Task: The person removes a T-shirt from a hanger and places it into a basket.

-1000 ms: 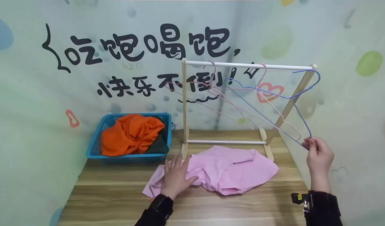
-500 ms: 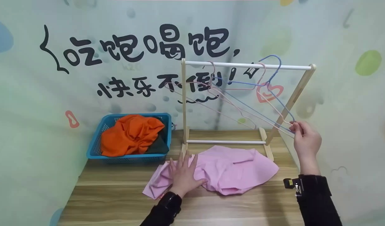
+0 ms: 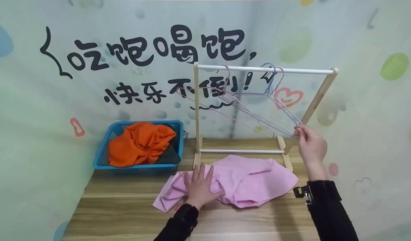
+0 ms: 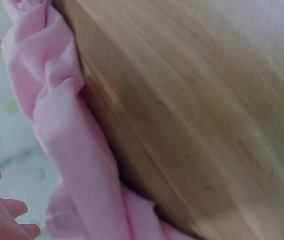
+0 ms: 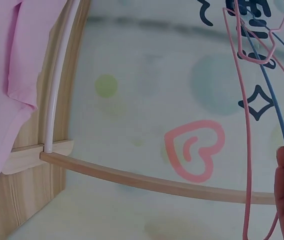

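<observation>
My right hand (image 3: 313,144) pinches one lower corner of a blue wire clothes hanger (image 5: 283,130), whose hook overlaps the white top rail of a small wooden clothes rack (image 3: 305,71). Two pink hangers hang from that rail; the right-hand pink hanger (image 5: 247,130) lies almost in line with the blue one. With fingers spread, my left hand (image 3: 201,188) rests on a crumpled pink garment (image 3: 259,184) in front of the rack. In the left wrist view, folds of the garment (image 4: 77,140) run beside the fingertips (image 4: 14,206).
Left of the rack stands a blue plastic basket (image 3: 99,160) holding an orange cloth (image 3: 138,144) and a dark green cloth (image 3: 169,155). Behind the wood-grain table (image 3: 118,207) rises a wall (image 3: 24,110) with black lettering.
The right hand has carried the blue hanger leftward, bringing its hook from the rail's right end to beside the right-hand pink hanger. My left hand has slid slightly right over the garment.
</observation>
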A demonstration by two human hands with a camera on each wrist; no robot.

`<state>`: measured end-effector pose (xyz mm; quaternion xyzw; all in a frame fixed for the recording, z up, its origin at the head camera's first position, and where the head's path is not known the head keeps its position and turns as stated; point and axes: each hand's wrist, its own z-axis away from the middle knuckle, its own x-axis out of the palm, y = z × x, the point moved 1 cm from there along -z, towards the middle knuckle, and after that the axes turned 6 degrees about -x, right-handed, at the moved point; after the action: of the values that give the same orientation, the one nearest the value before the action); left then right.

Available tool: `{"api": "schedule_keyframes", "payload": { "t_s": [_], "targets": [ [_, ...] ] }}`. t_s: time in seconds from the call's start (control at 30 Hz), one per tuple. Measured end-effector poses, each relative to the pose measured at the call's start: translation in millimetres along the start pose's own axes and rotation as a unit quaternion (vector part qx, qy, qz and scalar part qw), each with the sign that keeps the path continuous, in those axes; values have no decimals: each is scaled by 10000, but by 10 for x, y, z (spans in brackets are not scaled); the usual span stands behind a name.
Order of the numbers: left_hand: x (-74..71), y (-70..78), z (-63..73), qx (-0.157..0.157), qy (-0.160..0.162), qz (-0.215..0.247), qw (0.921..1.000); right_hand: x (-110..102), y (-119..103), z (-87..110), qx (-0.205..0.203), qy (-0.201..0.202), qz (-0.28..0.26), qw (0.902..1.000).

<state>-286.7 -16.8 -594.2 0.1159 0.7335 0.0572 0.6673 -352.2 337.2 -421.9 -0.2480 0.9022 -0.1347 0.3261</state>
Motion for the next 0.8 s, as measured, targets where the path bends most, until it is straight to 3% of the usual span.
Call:
{"api": "schedule_keyframes", "payload": {
  "t_s": [0.3,0.57,0.8],
  "targets": [
    [157,8,5,-245,-264,417,9985,132,4,134,-144,21,-214,9997],
    [297,-13,10,-385,-688,635,9949,166,15,457,-131,98,-456,9988],
    [392,-2,52,-391,-681,470,9958,180,107,756,-418,288,-561,9971]
  ]
}}
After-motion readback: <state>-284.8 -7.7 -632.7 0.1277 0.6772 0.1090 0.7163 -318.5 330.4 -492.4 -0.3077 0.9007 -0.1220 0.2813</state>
